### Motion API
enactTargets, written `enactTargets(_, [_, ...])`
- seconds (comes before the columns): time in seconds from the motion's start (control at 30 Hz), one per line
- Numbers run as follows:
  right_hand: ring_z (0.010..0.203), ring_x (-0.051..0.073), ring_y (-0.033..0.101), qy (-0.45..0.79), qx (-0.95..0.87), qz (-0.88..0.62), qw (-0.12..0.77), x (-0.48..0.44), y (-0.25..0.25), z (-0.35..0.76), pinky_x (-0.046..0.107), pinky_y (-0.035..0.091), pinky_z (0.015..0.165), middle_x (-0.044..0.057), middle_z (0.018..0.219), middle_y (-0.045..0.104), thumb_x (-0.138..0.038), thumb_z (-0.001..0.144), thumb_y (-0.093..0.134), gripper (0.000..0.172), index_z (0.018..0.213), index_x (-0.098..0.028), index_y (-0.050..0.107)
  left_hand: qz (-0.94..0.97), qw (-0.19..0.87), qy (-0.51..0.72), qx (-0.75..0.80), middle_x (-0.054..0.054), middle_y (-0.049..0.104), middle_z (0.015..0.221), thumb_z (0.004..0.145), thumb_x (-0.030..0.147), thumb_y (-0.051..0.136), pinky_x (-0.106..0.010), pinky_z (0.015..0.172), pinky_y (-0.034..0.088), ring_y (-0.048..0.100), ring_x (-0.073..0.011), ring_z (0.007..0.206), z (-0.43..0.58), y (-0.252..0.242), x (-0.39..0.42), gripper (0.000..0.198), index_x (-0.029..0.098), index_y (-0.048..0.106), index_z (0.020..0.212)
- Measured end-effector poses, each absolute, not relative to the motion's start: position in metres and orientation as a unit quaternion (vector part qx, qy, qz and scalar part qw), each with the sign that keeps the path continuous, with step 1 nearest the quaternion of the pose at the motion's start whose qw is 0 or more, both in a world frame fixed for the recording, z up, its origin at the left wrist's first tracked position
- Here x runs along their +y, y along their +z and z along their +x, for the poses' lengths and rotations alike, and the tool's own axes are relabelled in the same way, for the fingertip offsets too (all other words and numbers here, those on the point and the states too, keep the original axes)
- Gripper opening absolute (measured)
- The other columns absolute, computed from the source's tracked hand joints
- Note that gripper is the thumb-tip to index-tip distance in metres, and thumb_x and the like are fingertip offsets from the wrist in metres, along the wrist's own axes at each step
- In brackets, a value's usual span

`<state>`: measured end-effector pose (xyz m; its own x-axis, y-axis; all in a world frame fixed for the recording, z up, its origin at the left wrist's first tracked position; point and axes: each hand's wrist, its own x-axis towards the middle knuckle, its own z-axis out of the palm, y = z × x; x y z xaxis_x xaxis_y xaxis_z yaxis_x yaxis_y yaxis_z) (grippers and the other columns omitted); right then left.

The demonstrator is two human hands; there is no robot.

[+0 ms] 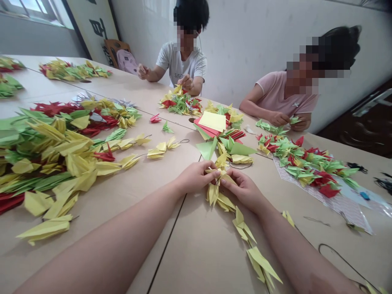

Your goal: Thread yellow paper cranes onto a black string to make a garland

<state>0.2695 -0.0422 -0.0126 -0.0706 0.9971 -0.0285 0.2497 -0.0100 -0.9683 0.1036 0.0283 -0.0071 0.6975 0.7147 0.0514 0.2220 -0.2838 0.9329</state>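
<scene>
Both of my hands meet over the middle of the table on a string of yellow folded paper cranes (225, 201). My left hand (199, 176) pinches a yellow crane from the left, thumb and forefinger closed on it. From the right, my right hand (241, 185) grips the same strand with its fingers closed. The threaded cranes trail down toward me past my right forearm on a dark cord. Just beyond my hands lie green folded paper pieces (207, 148) and a stack of yellow and red paper squares (213, 121). My fingers partly hide the held crane.
A big heap of yellow, green and red cranes (70, 143) covers the left side. More crane strings (306, 163) lie on plastic at the right, near loose dark cord (333, 261). Across the table, two people (183, 61) fold or handle paper pieces.
</scene>
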Motion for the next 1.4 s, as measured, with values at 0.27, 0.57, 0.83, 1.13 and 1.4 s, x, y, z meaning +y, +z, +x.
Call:
enactTargets(0.27, [0.066,0.013,0.053,0.481,-0.545,-0.538,0.426,-0.042,-0.0097,0.2672,0.027,0.043,0.062,0.0,0.073,0.058,-0.04,0.072,0.062,0.022,0.077,-0.019,0.056,0.759,0.516,0.25,0.307,0.0,0.063,0.067,0.076,0.044,0.048,-0.024,0.063,0.045,0.06,-0.0139,0.066,0.1039,-0.008,0.0289,0.027,0.018,0.054,0.08])
enactTargets(0.57, [0.069,0.014,0.054,0.477,-0.558,-0.533,0.421,-0.0408,-0.0117,0.269,0.028,0.044,0.065,0.001,0.075,0.058,-0.04,0.074,0.059,0.022,0.078,-0.019,0.054,0.777,0.489,0.238,0.318,0.001,0.063,0.067,0.078,0.043,0.046,-0.024,0.063,0.044,0.058,-0.0139,0.065,0.1041,-0.0072,0.0285,0.026,0.018,0.053,0.08])
enactTargets(0.83, [0.07,0.013,0.055,0.498,-0.549,-0.516,0.429,-0.0402,-0.0133,0.2697,0.027,0.044,0.066,-0.001,0.074,0.057,-0.038,0.075,0.059,0.019,0.078,-0.02,0.053,0.777,0.498,0.235,0.306,-0.001,0.062,0.074,0.077,0.045,0.047,-0.025,0.065,0.045,0.059,-0.0151,0.071,0.104,-0.0044,0.0275,0.03,0.017,0.054,0.082])
enactTargets(1.13, [0.067,0.012,0.054,0.492,-0.551,-0.517,0.433,-0.04,-0.0118,0.2687,0.025,0.044,0.063,-0.002,0.072,0.056,-0.039,0.074,0.059,0.022,0.076,-0.019,0.053,0.766,0.519,0.24,0.294,-0.001,0.062,0.076,0.075,0.045,0.05,-0.026,0.066,0.046,0.059,-0.0155,0.073,0.1045,-0.0061,0.0288,0.031,0.016,0.054,0.083])
enactTargets(1.4, [0.068,0.013,0.054,0.503,-0.547,-0.512,0.431,-0.0402,-0.0118,0.2693,0.026,0.044,0.065,-0.001,0.073,0.056,-0.038,0.075,0.059,0.02,0.076,-0.019,0.052,0.771,0.505,0.242,0.303,-0.001,0.062,0.077,0.074,0.044,0.05,-0.026,0.067,0.046,0.059,-0.016,0.073,0.1058,-0.0063,0.03,0.03,0.016,0.055,0.081])
